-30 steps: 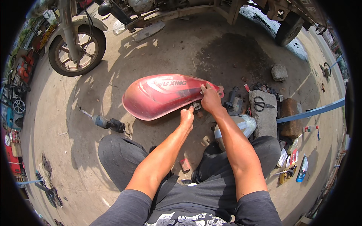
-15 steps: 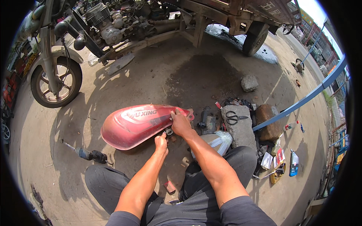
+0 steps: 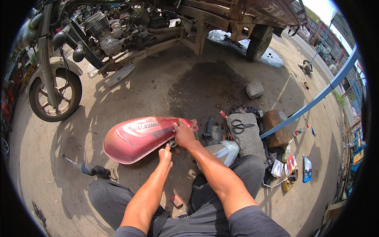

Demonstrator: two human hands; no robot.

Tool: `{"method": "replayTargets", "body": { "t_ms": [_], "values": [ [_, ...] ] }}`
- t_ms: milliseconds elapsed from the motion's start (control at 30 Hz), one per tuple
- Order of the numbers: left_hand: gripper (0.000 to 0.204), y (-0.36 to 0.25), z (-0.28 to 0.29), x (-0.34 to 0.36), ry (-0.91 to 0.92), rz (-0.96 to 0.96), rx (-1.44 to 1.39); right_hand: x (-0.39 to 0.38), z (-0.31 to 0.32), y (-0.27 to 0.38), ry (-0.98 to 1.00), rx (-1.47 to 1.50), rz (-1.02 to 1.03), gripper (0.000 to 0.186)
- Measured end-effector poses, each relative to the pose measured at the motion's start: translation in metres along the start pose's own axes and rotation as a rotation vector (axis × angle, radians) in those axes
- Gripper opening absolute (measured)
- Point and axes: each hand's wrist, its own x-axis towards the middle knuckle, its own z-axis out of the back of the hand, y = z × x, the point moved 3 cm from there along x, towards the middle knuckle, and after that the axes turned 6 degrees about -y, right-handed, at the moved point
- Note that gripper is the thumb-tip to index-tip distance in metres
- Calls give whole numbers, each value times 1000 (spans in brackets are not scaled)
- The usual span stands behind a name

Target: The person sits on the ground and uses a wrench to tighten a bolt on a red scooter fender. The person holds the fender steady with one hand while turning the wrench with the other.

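Note:
A red, dusty motorcycle fuel tank (image 3: pixel 138 138) lies on the ground in front of me, its broad end to the left and its narrow end to the right. My right hand (image 3: pixel 184 136) is closed on the narrow end, thumb on the upper face. Below the tank's near edge, my left hand (image 3: pixel 165 157) is closed with its thumb up, beside a small metal fitting (image 3: pixel 173 144) partly hidden under the tank. What the left fingers hold is hidden.
A three-wheeled cargo motorcycle (image 3: pixel 110 45) stands ahead. To the left lies a cordless power tool (image 3: pixel 92 170). Black scissors (image 3: pixel 241 125) rest on a stone block (image 3: pixel 248 140), near a brown rock (image 3: pixel 276 128) and a slanting blue pole (image 3: pixel 312 106). A red block (image 3: pixel 177 200) lies between my legs.
The view has shifted slightly, so the nearby ground things and the tank sit a little lower in the picture. Both hands stay at the tank; their grip looks much the same.

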Motion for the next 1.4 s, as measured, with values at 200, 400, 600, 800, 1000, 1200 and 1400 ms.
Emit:
{"method": "replayTargets", "body": {
  "t_ms": [200,400,600,800,1000,1200,1400],
  "values": [
    [31,10,4,19,-9,-4,-19,2,3,4,-4,-13,5,54],
    [30,6,7,11,28,14,-18,-1,5,4,29,19,-13,56],
    [25,9,7,16,29,-48,-12,1,-8,-5,34,21,-41,58],
    [21,5,7,21,56,-14,-21,2,-7,-2,41,53,-52,54],
    [20,3,3,14,100,-11,-135,1,-4,-1,54,76,-93,52],
    [21,1,4,12,75,-7,-107,1,-10,-3,41,66,-87,52],
    [22,-5,-2,3,100,-1,-76,2,-9,-6,-12,101,-60,42]
  ]
}}
